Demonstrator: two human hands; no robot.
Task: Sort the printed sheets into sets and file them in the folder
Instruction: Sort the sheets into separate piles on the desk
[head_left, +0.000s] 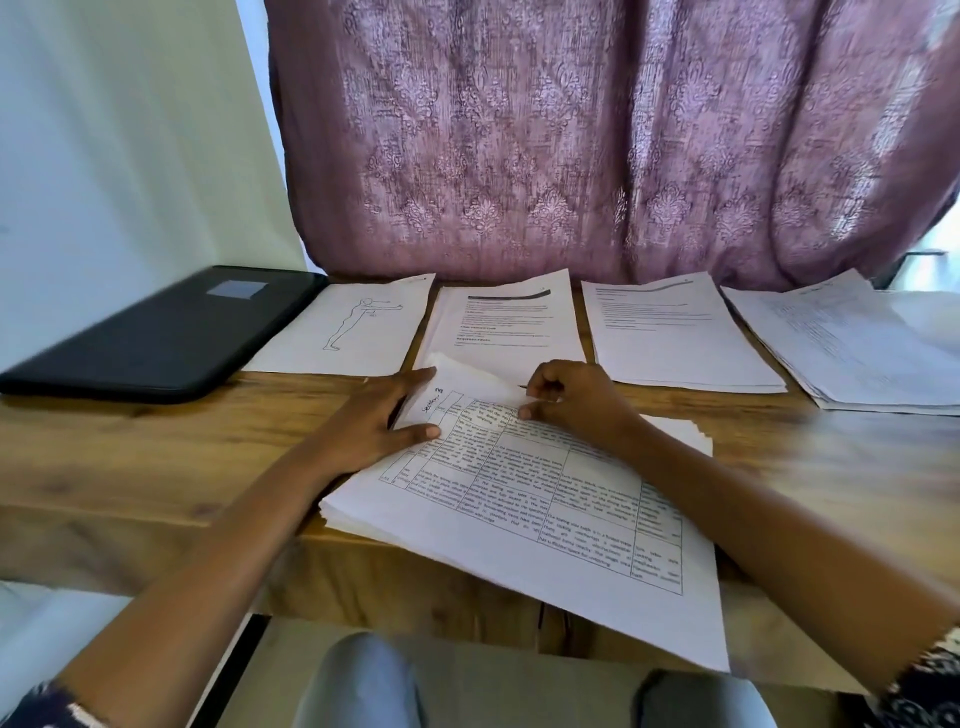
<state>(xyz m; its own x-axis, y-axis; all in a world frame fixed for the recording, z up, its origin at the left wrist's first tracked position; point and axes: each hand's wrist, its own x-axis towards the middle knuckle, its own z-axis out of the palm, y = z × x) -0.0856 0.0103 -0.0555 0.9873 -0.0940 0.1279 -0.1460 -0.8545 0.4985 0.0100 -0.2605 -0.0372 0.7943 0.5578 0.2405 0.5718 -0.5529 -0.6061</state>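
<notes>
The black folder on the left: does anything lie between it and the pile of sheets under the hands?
Nothing visible does. Only bare table shows between the pile and the black folder; the drawing sheet lies beside the folder, farther back.

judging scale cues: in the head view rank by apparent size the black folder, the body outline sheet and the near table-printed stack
1. white table-printed paper stack, though nearness inflates it
2. flat black folder
3. white sheet with body outline drawing

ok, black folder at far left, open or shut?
Shut. The black folder lies flat on the wooden table, cover closed, grey label facing up.
</notes>
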